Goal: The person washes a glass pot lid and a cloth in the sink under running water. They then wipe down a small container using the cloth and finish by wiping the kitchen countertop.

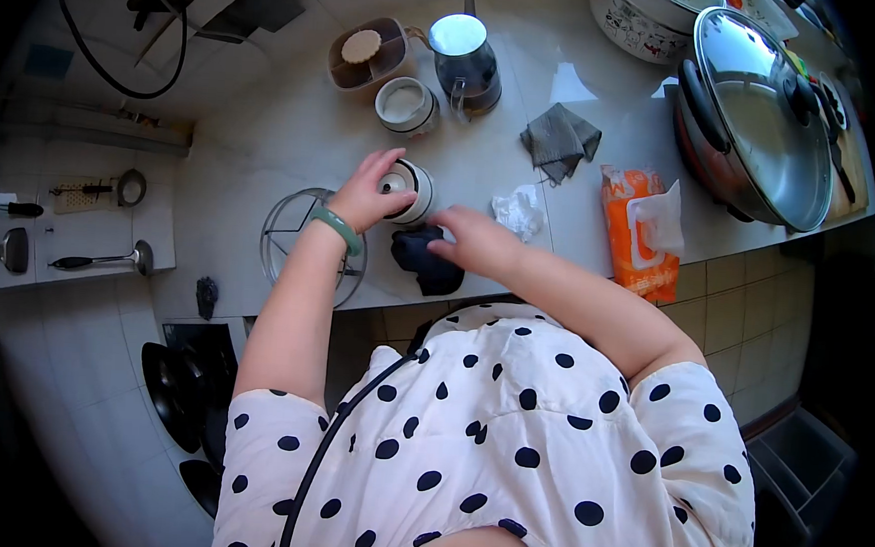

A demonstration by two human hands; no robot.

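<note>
A small white lidded jar (421, 194) with a dark band stands near the counter's front. My left hand (364, 194), with a green bangle at the wrist, rests on its left side and top, fingers apart around it. My right hand (470, 240) is just right of the jar, above the edge of a black cloth (423, 260); its fingers are curled, and whether they touch the cloth is unclear. A crumpled white tissue (518, 211) lies to the right of the jar. Behind it stands a similar white jar (405, 107).
A wire rack (282, 226) sits left of the black cloth. Further back are a divided box (372, 61) and a glass jug (467, 70). To the right lie a grey cloth (560, 143), an orange wipes pack (628, 235) and a large lidded pan (757, 123).
</note>
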